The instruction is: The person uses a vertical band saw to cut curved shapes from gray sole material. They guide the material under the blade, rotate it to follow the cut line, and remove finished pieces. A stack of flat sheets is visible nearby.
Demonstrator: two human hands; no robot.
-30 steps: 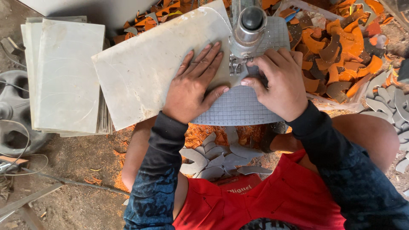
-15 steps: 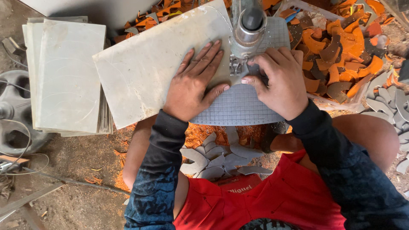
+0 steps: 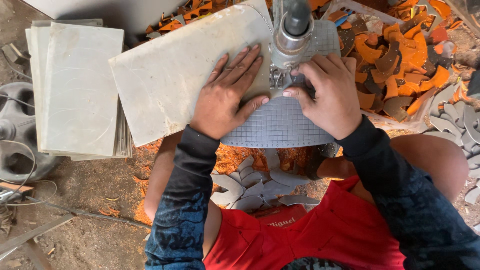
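Observation:
A pale grey rectangular sheet (image 3: 165, 75) lies tilted across a grey gridded work plate (image 3: 280, 125). My left hand (image 3: 227, 95) presses flat on the sheet's right part, fingers spread toward the metal cutting head (image 3: 295, 35) that stands upright over the plate. My right hand (image 3: 327, 92) rests just right of the cutting head, fingers curled on the sheet's edge beside the blade area. Both hands bear down on the sheet. The cut line under the head is hidden.
A stack of similar pale sheets (image 3: 75, 85) sits at the left. Orange and brown cut-off scraps (image 3: 400, 55) pile up at the upper right. Grey curved cut pieces (image 3: 255, 182) lie on the ground between my knees, more at the right (image 3: 460, 120). Cables and a dark round object (image 3: 15, 130) at far left.
The sheet and both hands have shifted only slightly; the left hand's fingers have crept a little closer to the cutting head.

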